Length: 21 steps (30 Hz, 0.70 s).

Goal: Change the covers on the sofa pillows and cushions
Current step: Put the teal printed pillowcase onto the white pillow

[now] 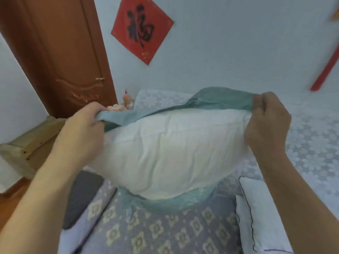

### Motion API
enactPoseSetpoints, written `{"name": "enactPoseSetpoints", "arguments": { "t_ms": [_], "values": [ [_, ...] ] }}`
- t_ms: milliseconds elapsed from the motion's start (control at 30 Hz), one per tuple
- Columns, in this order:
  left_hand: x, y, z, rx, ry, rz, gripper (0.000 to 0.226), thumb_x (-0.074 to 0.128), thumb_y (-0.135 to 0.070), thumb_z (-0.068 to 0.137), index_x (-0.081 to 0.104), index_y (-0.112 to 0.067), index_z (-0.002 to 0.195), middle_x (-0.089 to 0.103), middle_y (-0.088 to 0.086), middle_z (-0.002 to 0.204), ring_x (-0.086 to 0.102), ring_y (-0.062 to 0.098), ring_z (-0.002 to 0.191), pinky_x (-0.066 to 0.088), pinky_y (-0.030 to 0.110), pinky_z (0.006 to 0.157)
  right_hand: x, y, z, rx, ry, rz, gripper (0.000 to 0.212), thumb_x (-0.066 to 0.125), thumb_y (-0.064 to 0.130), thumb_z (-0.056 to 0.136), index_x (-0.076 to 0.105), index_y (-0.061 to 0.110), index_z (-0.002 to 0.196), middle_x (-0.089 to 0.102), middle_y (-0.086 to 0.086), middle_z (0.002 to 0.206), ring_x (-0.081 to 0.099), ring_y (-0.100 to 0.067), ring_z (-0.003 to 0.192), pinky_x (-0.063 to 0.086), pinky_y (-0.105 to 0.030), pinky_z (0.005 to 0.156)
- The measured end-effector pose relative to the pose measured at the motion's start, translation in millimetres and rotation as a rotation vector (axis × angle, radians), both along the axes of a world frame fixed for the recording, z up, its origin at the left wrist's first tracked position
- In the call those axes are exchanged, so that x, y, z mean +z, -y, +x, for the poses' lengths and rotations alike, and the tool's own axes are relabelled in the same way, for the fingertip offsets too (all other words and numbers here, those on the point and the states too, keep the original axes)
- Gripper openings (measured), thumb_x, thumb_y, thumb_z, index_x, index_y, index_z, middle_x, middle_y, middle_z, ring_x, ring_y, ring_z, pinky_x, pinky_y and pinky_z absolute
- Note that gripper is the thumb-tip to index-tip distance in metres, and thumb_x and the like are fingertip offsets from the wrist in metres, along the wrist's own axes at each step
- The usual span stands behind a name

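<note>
Currently both grips, left hand (83,123) and right hand (266,120), pinch the teal cover's (216,99) mouth, mid-frame, around the white pillow (165,149); next, work it along.

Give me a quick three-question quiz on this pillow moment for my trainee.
1. True or false: the white pillow insert is fully bare of the teal cover.
2. Which hands grip the cover's open edge? A) the left only B) the right only C) both
3. What hangs on the wall beside the brown door?

Key:
1. False; the cover still wraps its lower end.
2. C; the left hand and the right hand each hold the edge.
3. A red square paper bearing a black character.
</note>
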<state>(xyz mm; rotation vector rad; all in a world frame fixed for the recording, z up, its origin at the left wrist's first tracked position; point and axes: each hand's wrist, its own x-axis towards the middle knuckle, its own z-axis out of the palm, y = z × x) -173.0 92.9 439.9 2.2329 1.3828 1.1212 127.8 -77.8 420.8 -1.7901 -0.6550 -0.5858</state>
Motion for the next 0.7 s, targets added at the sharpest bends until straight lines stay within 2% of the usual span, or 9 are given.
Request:
{"name": "enactPoseSetpoints", "arguments": {
  "t_ms": [67,100,167,267,400,467,533,600,700],
  "values": [
    [-23,12,30,0.102,0.243,0.026,0.013,0.050,-0.009,0.098,0.059,-0.018,0.101,0.061,0.003,0.085,0.055,0.031,0.077,0.038,0.039,0.062,-32,-17,-18,0.006,0.100,-0.014,0.023,0.040,0.015,0.101,0.051,0.013,0.081,0.053,-0.002,0.073,0.048,-0.019,0.069,0.033,-0.033,0.064],
    [-39,9,53,0.034,0.270,-0.129,0.007,0.052,-0.015,0.100,0.058,-0.016,0.096,0.061,0.007,0.085,0.059,0.034,0.083,0.040,0.039,0.066,-51,-34,-26,0.114,0.055,-0.240,0.021,0.041,0.013,0.098,0.054,0.012,0.083,0.059,-0.006,0.078,0.055,-0.023,0.072,0.041,-0.036,0.065],
    [-70,-10,88,-0.147,0.044,-0.414,0.013,0.049,-0.016,0.101,0.059,-0.013,0.093,0.063,0.009,0.094,0.062,0.035,0.100,0.043,0.035,0.074,-70,-59,-12,0.183,-0.130,-0.644,0.022,0.040,0.013,0.101,0.061,0.008,0.100,0.068,-0.015,0.101,0.064,-0.032,0.093,0.048,-0.037,0.078],
    [-29,-57,103,-0.044,0.180,-0.411,0.031,0.040,-0.003,0.097,0.063,-0.012,0.116,0.065,0.010,0.107,0.061,0.034,0.099,0.045,0.034,0.074,-1,-53,34,0.011,-0.264,-0.332,0.023,0.037,0.018,0.105,0.057,0.011,0.096,0.063,-0.014,0.098,0.056,-0.033,0.091,0.032,-0.032,0.072],
    [42,-30,93,-0.140,0.567,-0.262,0.030,0.040,-0.004,0.090,0.062,-0.020,0.099,0.066,0.004,0.098,0.062,0.023,0.093,0.053,0.043,0.077,55,-28,4,0.058,-0.112,0.171,0.029,0.037,0.024,0.107,0.044,0.013,0.081,0.043,0.007,0.068,0.040,-0.011,0.067,0.029,-0.031,0.062],
    [34,11,102,-0.211,0.626,-0.108,0.026,0.046,-0.003,0.088,0.060,-0.020,0.102,0.065,0.000,0.099,0.060,0.019,0.090,0.049,0.037,0.075,27,-40,-29,0.121,0.004,0.161,0.025,0.039,0.020,0.105,0.047,0.018,0.081,0.049,0.005,0.069,0.042,-0.004,0.063,0.030,-0.028,0.060],
    [-3,17,116,-0.245,0.653,-0.249,0.033,0.049,-0.003,0.091,0.058,-0.016,0.120,0.065,0.011,0.119,0.060,0.030,0.101,0.047,0.037,0.079,-8,-62,-24,0.182,0.049,-0.178,0.021,0.039,0.012,0.102,0.058,0.015,0.091,0.063,-0.009,0.086,0.056,-0.020,0.080,0.035,-0.033,0.067],
    [-31,-19,117,-0.112,0.617,-0.589,0.036,0.046,-0.010,0.101,0.053,-0.013,0.136,0.057,0.017,0.139,0.060,0.034,0.119,0.052,0.035,0.082,-26,-64,3,0.141,-0.186,-0.479,0.025,0.037,0.014,0.103,0.062,0.010,0.103,0.067,-0.019,0.108,0.061,-0.035,0.099,0.042,-0.038,0.078],
    [-21,-60,92,-0.008,0.780,-0.700,0.021,0.045,-0.007,0.095,0.062,-0.011,0.106,0.066,0.014,0.113,0.066,0.033,0.104,0.052,0.034,0.078,-20,-38,30,0.043,-0.283,-0.250,0.031,0.038,0.018,0.105,0.049,0.012,0.077,0.057,-0.009,0.078,0.055,-0.033,0.082,0.031,-0.039,0.064]
  ]
}}
